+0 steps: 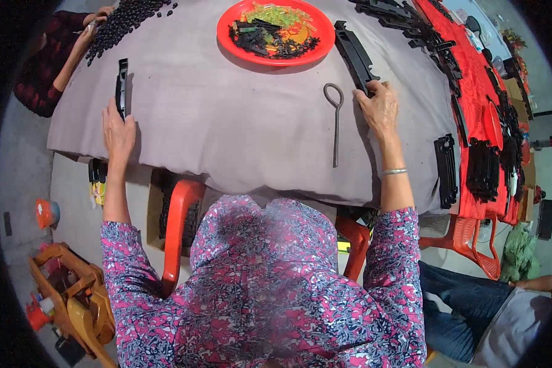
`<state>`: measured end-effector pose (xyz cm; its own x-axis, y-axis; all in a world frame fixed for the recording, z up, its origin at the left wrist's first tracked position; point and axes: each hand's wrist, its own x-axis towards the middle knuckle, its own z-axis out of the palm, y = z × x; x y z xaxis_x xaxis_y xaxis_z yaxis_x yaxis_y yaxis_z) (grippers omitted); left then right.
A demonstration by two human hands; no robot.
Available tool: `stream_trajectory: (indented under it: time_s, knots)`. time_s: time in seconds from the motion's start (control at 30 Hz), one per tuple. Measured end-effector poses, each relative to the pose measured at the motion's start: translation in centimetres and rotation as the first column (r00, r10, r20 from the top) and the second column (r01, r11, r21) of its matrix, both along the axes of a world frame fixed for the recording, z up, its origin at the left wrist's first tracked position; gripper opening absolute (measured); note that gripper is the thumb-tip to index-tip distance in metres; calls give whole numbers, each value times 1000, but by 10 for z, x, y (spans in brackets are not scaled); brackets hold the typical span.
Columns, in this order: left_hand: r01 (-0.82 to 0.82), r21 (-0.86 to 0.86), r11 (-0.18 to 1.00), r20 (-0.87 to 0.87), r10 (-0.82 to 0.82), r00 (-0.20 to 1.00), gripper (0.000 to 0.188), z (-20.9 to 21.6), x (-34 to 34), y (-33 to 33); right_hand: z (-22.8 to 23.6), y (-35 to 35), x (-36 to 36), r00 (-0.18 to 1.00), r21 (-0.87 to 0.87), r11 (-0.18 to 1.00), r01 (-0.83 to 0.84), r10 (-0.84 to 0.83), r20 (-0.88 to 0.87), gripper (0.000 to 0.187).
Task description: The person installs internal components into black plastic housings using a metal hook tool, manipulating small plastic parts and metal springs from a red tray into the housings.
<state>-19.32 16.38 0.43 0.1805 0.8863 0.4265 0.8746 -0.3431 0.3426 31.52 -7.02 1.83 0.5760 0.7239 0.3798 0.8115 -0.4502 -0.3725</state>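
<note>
Reaching out across the grey cloth [227,135], I hold one black plastic strip [122,86] upright-ish in my left hand [118,132], fingers closed on its lower end. My right hand [380,110] grips the end of another black strip [356,55]. A metal hook rod [335,126] lies between them, below the red plate [276,30].

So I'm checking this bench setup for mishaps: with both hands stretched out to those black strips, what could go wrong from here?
The left hand holds a black strip close to the table's left edge; it might slip off. The right hand reaches the long black strips just beside the metal loop tool, so a sweep could knock it. The red plate of small parts sits between and could get nudged.
</note>
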Motion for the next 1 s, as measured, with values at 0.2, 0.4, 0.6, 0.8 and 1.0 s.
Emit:
stream_trajectory:
  time_s: [0.2, 0.4, 0.6, 0.8, 1.0]
  knots:
    - [-24, -64, 998, -129, 16, 991, 63, 1, -4, 10, 4, -15, -2, 995, 113, 989, 94, -89, -49, 30]
    - [-134, 217, 967, -178, 174, 968, 71, 15, 9, -15, 23, -62, 2, 728, 489, 811, 321, 119, -676, 24]
    - [329, 254, 910, 116, -366, 923, 71, 38, 87, -70, 42, -86, -39, 216, 563, 720, 406, 522, -825, 18]
    - [603, 413, 682, 134, -701, 700, 85, 73, 170, -118, 46, -68, -77, -550, 317, 925, 210, 380, -744, 19]
    - [899, 131, 418, 107, -907, 407, 60, 62, 166, -109, 33, -59, -93, -725, 135, 987, 83, 153, -672, 29]
